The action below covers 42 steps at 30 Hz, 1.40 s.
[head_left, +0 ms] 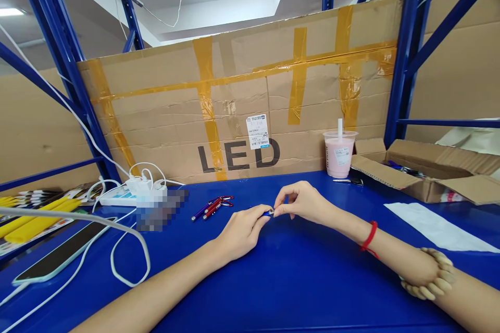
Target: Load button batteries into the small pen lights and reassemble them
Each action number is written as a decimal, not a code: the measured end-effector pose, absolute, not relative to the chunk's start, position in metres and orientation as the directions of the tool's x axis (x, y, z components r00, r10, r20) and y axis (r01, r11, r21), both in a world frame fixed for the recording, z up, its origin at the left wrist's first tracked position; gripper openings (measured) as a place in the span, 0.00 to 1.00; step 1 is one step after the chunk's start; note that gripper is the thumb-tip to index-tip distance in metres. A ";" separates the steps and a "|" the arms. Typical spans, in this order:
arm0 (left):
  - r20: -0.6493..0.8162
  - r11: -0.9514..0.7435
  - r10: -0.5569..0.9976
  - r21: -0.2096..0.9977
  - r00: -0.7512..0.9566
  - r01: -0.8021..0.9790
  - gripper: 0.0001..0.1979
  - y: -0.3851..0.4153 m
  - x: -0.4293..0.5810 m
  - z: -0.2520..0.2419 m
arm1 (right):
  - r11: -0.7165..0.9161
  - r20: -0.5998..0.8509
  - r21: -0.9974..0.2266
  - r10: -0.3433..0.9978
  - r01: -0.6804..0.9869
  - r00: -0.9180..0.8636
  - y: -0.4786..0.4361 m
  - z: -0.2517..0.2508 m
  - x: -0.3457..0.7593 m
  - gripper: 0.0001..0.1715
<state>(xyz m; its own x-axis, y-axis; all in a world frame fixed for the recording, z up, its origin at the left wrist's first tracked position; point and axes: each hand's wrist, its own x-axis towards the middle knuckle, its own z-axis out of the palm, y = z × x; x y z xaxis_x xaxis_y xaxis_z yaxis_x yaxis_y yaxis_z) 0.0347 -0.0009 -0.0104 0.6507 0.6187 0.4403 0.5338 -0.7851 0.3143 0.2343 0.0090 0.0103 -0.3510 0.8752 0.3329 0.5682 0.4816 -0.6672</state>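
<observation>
My left hand (pixel 242 231) is closed around a small blue item (pixel 267 213) with a silvery end, held just above the blue tabletop (pixel 312 281). Most of the item is hidden by the fingers. My right hand (pixel 299 200) pinches at its silvery end, thumb and index finger together; whether a separate small part is between them is too small to tell. Left of my hands, several slim red and blue metallic items (pixel 213 207) with clips lie bunched together on the tabletop.
A pink drink cup (pixel 339 155) and an open cardboard box (pixel 422 169) stand at the back right, near a white sheet (pixel 439 226). A phone (pixel 64 250), white cables, a power strip (pixel 117 196) and yellow items (pixel 42 218) occupy the left.
</observation>
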 end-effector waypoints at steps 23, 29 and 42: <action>0.430 -0.746 0.664 0.436 0.611 0.504 0.12 0.002 0.035 -0.011 | 0.340 0.195 -0.888 0.888 0.308 -0.417 0.006 0.014 0.229 0.23; 0.432 -0.736 0.677 0.419 0.596 0.532 0.13 0.001 0.035 -0.010 | 0.352 0.198 -0.854 0.901 0.382 -0.387 0.006 0.015 0.229 0.23; 0.405 -0.683 0.730 0.461 0.551 0.567 0.15 0.004 0.035 -0.008 | 0.414 0.302 -0.774 0.906 0.479 -0.295 0.004 0.013 0.227 0.26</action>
<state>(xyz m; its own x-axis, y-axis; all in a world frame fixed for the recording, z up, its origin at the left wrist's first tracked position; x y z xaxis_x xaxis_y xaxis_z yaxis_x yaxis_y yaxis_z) 0.0350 0.0040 -0.0082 0.5509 0.7299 0.4047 0.5666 -0.6831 0.4609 0.2265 0.0037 0.0135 -0.2952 0.9065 0.3019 0.4794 0.4138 -0.7739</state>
